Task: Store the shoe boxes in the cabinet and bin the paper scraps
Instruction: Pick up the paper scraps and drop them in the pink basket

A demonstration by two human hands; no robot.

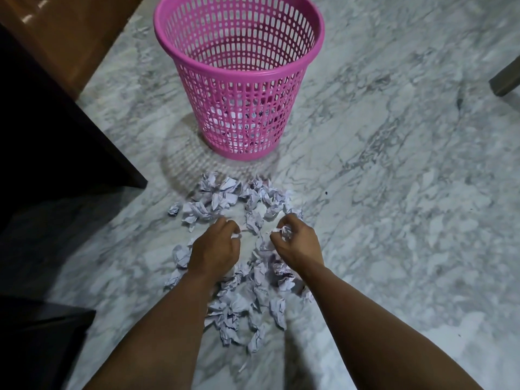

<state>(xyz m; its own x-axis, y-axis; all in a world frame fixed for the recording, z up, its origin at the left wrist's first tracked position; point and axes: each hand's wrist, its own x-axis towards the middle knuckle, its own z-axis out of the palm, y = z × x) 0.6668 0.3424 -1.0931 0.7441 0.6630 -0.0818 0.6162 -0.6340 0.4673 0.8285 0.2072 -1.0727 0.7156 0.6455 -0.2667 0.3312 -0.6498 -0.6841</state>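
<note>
Several crumpled white paper scraps (225, 197) lie scattered on the marble floor in front of a pink perforated plastic bin (239, 80), which stands upright at the top centre with a few scraps visible at its bottom. My left hand (215, 246) is curled just above the pile with a small bit of paper showing at its fingertips. My right hand (295, 240) holds a crumpled paper ball (284, 232) between its fingers. More scraps (244, 311) lie between and under my forearms. No shoe boxes are in view.
A dark piece of furniture (56, 142) stands at the left, with a brown wooden surface (76, 32) behind it. Another dark object (42, 342) sits at the lower left. A furniture leg (506, 80) shows at the right edge. Grey-veined marble floor (394, 192) spreads to the right.
</note>
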